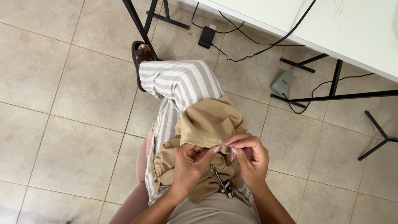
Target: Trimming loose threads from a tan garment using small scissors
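tan cloth worked on lap, tiled room.

beige tiled floor (pixel 62 137); white counter (pixel 352 29) on black legs; two pedals, one black (pixel 206 37), one grey (pixel 282 81). one tan cloth (pixel 207 124) bunched on striped trousers (pixel 182 83); left hand (pixel 188 164) and right hand (pixel 251 155) both pinching its edge; safety pin (pixel 216 174) hanging below.

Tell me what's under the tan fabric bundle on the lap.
Under the tan fabric lie the striped trousers, and a safety pin hangs below the left hand and right hand. Anything within its folds is hidden.

Beige tiled floor (pixel 62 83) — white table (pixel 331 25) above
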